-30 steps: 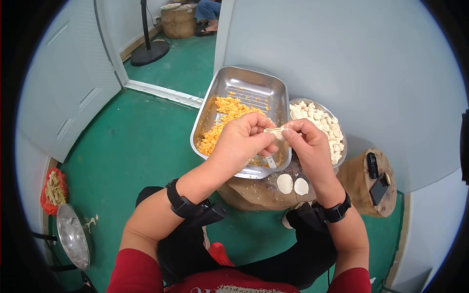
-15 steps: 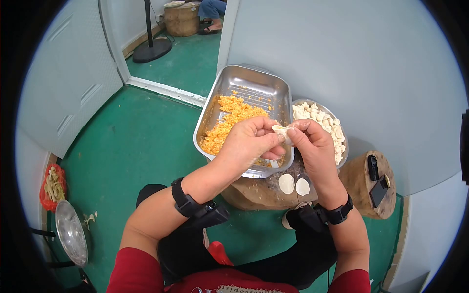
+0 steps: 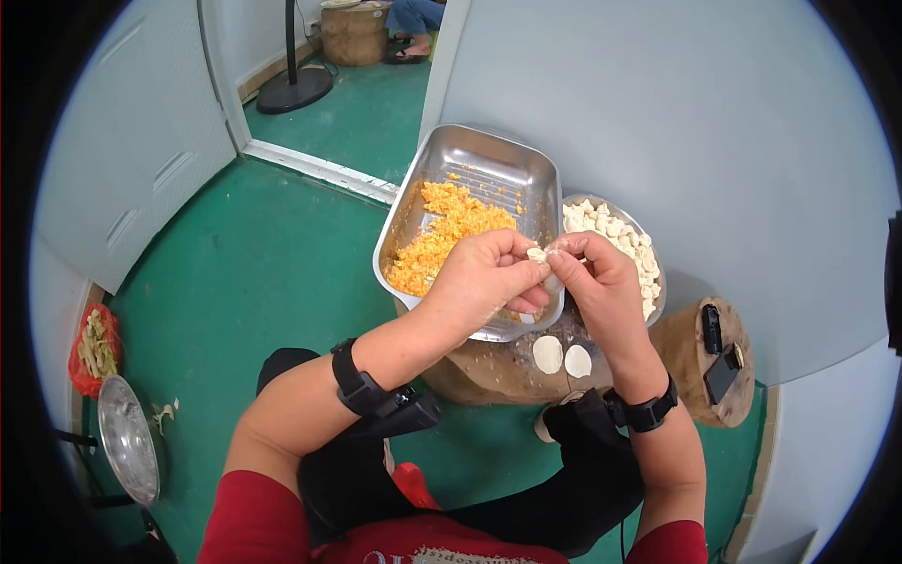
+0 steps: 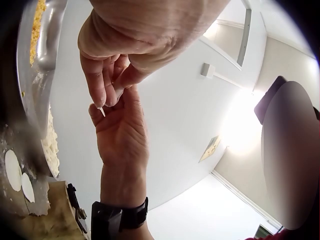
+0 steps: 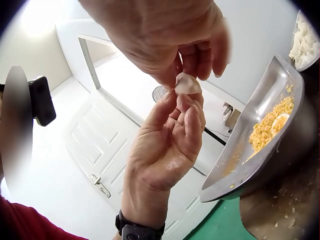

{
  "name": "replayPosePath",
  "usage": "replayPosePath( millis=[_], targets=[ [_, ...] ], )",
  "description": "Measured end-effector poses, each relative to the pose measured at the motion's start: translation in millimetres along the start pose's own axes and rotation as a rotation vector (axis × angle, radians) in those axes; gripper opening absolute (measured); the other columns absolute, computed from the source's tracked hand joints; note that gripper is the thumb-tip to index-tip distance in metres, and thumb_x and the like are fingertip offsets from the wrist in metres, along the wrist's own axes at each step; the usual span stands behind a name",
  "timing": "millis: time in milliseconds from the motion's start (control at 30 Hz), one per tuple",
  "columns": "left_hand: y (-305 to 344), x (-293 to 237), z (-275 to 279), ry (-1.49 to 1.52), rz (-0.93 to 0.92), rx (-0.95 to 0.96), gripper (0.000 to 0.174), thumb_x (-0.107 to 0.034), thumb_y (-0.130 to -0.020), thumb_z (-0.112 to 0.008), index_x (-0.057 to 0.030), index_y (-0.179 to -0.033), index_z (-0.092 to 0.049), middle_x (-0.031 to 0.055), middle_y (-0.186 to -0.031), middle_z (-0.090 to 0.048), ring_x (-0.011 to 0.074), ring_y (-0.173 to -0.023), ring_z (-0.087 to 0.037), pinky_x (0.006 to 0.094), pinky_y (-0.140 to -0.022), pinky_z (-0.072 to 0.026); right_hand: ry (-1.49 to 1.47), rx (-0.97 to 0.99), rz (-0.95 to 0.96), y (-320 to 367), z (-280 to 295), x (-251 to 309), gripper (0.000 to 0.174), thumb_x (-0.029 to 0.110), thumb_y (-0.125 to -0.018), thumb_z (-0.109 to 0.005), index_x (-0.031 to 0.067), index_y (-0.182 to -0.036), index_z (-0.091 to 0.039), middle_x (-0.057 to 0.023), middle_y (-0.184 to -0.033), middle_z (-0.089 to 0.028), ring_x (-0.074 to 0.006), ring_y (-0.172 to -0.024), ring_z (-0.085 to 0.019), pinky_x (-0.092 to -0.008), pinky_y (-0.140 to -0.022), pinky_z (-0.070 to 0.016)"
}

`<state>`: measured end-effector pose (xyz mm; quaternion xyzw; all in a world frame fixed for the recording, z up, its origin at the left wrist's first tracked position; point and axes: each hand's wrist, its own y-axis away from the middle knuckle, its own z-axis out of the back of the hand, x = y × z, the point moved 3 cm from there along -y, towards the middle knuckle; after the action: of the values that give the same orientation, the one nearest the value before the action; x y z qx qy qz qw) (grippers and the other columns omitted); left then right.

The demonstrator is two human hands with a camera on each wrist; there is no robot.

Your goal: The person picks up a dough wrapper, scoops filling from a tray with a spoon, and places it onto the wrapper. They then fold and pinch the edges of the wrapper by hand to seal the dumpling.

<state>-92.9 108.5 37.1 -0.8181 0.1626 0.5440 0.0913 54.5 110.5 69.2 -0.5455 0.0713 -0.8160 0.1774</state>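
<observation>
Over the right side of a metal tray (image 3: 477, 143), both hands pinch one small dough dumpling (image 5: 188, 84) between thumbs and fingertips. My left hand (image 3: 489, 277) holds it from the left, my right hand (image 3: 599, 271) from the right. Fingers hide most of the dumpling in the head view; its pale, rounded side shows in the right wrist view. Crumbly orange-yellow filling (image 3: 456, 226) lies in the tray, with a white utensil (image 3: 526, 318) partly hidden under the left hand. Two round dough wrappers (image 3: 548, 354) lie on the wooden stump (image 3: 479, 376) below the hands.
A round pan heaped with dumplings (image 3: 628, 240) stands right of the tray by the wall. Farther right, a smaller stump (image 3: 695, 395) carries a black phone (image 3: 722, 374) and another black device. At left are a metal basin (image 3: 130, 442) and a red bag (image 3: 94, 352) of vegetable scraps.
The dumpling's edge, seen long and flat a second ago, has been turned and pinched and now shows smaller between the fingers. Both hands stay near the same spot; the head view has shifted slightly.
</observation>
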Motion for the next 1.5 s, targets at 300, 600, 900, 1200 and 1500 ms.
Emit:
replayPosePath(
  millis=[300,600,900,1200,1500],
  targets=[
    [-1,7,-6,0.114,0.046,0.039,0.016,-0.014,-0.088,-0.055,0.0011,-0.094,-0.057,0.007,-0.084,-0.06,0.0144,-0.073,-0.064,0.0234,-0.063,-0.0542,-0.016,-0.021,-0.045,0,0,3,0.01,0.01,-0.084,-0.059,0.0006,-0.084,-0.061,0.0019,-0.075,-0.057,-0.0041,-0.065,-0.048,-0.0199,-0.057,-0.0405],
    [0,8,-6,0.072,0.063,0.022,0.017,-0.015,-0.088,-0.056,0.0018,-0.092,-0.057,0.0076,-0.084,-0.059,0.0161,-0.074,-0.064,0.0249,-0.064,-0.055,0.058,0.007,0.011,-5,1,10,0.011,0.01,-0.079,-0.064,0.0004,-0.083,-0.062,-0.0028,-0.077,-0.058,-0.0097,-0.07,-0.051,-0.0232,-0.061,-0.0418],
    [1,9,-8,0.111,0.066,0.039,0.017,-0.014,-0.088,-0.055,0.0022,-0.093,-0.057,0.0083,-0.086,-0.059,0.0167,-0.073,-0.064,0.0253,-0.064,-0.055,0.161,0.007,-0.013,-7,1,13,0.012,0.01,-0.079,-0.064,-0.0017,-0.079,-0.061,-0.0038,-0.076,-0.057,-0.0109,-0.068,-0.051,-0.0243,-0.06,-0.0417],
    [2,10,-7,0.071,0.043,0.034,0.019,-0.014,-0.088,-0.053,0.0018,-0.096,-0.057,0.0087,-0.088,-0.061,0.0149,-0.072,-0.063,0.0253,-0.065,-0.0546,0.148,0.042,-0.002,-11,-6,18,0.014,0.011,-0.078,-0.065,-0.0025,-0.079,-0.061,-0.0044,-0.076,-0.057,-0.0114,-0.068,-0.053,-0.0239,-0.06,-0.0431],
    [3,10,-7,0.061,0.075,0.039,0.018,-0.017,-0.087,-0.055,0.0008,-0.09,-0.057,0.0093,-0.085,-0.061,0.0149,-0.072,-0.063,0.0256,-0.065,-0.0547,0.291,0.014,0.04,-12,-4,20,0.014,0.011,-0.077,-0.064,-0.0028,-0.078,-0.061,-0.0081,-0.071,-0.058,-0.0139,-0.064,-0.054,-0.0261,-0.057,-0.0427]
  ],
)
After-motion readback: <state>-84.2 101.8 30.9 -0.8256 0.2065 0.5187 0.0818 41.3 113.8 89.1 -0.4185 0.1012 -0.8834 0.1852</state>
